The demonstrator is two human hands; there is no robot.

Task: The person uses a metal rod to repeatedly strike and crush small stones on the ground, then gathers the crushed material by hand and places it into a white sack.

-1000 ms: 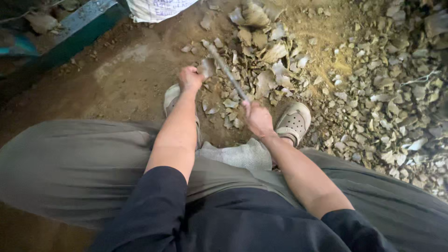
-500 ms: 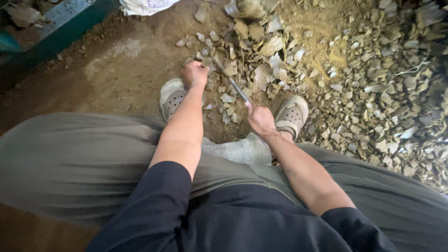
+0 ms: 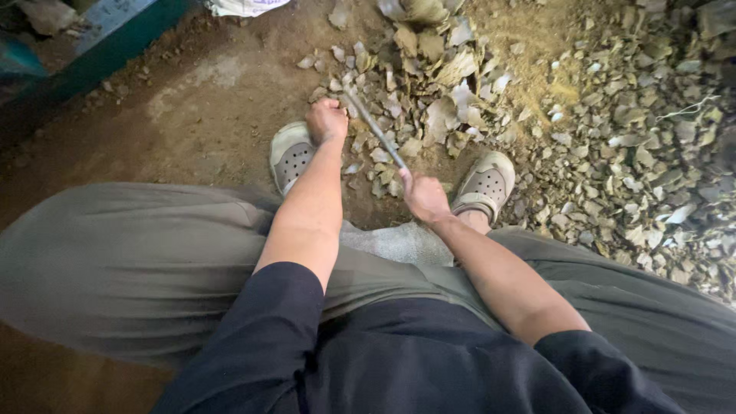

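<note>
I sit low over a dirt floor with my knees spread. My right hand (image 3: 423, 197) grips the lower end of a thin metal rod (image 3: 374, 127) that slants up and left. The rod's tip meets the ground just beside my left hand (image 3: 327, 119). That hand is closed into a fist, pressed down among pale shell pieces (image 3: 429, 115); what it holds is hidden. My two grey perforated clogs, the left clog (image 3: 290, 157) and the right clog (image 3: 484, 184), frame the spot.
A wide heap of grey shell fragments (image 3: 644, 153) covers the ground to the right. A teal painted beam (image 3: 107, 46) runs along the upper left. A white sack (image 3: 244, 6) lies at the top edge. Brown packed earth (image 3: 192, 115) spreads to the left.
The rod's far end has swung down and left toward my left fist. My left hand has stayed on the same spot by the left clog.
</note>
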